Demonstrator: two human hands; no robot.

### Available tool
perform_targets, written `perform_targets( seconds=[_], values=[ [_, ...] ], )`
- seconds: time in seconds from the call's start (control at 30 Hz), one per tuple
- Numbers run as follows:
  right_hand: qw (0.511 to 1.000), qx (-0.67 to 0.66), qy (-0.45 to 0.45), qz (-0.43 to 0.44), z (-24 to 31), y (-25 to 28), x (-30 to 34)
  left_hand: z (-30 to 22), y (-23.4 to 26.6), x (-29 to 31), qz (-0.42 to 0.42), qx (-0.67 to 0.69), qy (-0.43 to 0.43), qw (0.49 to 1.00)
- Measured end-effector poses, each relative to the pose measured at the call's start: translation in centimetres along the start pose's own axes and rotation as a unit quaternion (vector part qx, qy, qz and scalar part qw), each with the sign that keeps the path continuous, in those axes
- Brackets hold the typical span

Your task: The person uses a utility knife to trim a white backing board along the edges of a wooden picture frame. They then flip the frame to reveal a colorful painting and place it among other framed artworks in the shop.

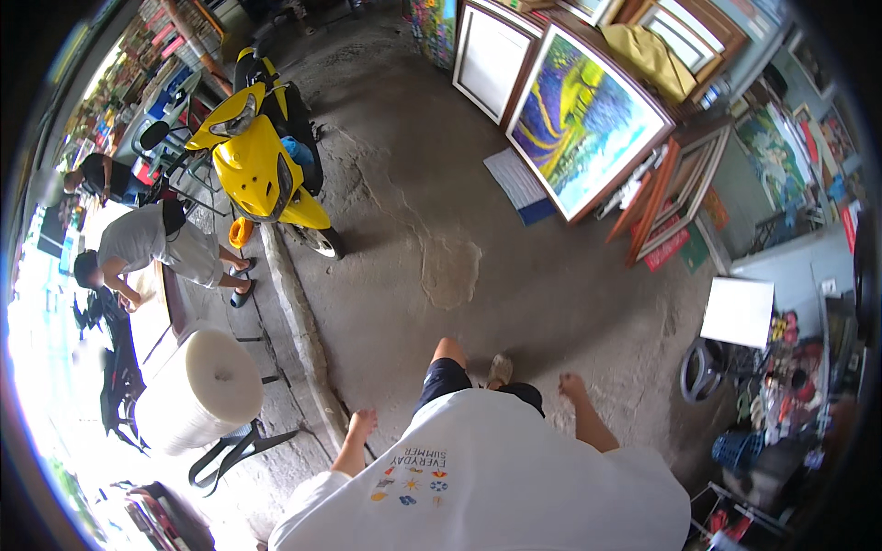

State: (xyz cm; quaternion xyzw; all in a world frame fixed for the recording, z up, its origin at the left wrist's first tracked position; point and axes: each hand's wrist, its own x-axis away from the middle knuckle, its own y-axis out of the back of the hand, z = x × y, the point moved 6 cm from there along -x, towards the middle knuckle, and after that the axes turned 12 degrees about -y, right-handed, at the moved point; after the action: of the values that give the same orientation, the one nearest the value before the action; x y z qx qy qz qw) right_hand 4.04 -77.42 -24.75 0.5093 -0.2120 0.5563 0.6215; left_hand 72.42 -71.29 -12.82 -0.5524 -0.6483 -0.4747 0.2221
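Observation:
My left hand (363, 423) hangs at my left side with the fingers curled in, and nothing shows in it. On my other side my right hand (571, 387) is also loosely closed and holds nothing that I can see. Neither hand touches any object. Between them are my white shirt (514, 477), dark shorts and one shoe (500, 369) on the concrete floor (395, 321). Nearest to my left hand are a large roll of pale wrapping sheet (220, 376) and a dark strap (241, 452).
A yellow scooter (262, 179) stands ahead left, beside a raised strip (299, 321) along the floor. Two people bend at the left, one at a table (152, 321). Framed pictures, including a landscape painting (583, 124), lean ahead right. A white panel (738, 312) and a steering wheel (704, 370) are at the right.

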Motion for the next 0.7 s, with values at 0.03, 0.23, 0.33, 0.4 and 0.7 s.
perform_targets(
  seconds=[0.03,0.23,0.33,0.4,0.7],
  values=[
    [0.996,0.031,0.036,-0.076,6.7,2.8,-2.2,-0.4,-0.9,0.2,0.007,0.027,0.013,1.0],
    [0.97,0.037,0.182,-0.154,36.5,14.3,-12.4,-7.0,-9.0,-6.6,0.137,0.082,0.018,0.987],
    [0.976,0.045,0.187,-0.099,51.1,10.2,-10.8,-13.6,-6.2,-12.6,0.15,0.087,0.004,0.985],
    [0.98,0.047,0.178,-0.078,55.1,7.6,-11.1,-20.2,-4.3,-19.0,0.172,0.112,-0.056,0.977],
    [0.911,0.337,0.234,0.041,64.3,-1.0,-18.4,-64.8,6.2,-39.1,-0.033,0.153,-0.287,0.945]
  ],
)
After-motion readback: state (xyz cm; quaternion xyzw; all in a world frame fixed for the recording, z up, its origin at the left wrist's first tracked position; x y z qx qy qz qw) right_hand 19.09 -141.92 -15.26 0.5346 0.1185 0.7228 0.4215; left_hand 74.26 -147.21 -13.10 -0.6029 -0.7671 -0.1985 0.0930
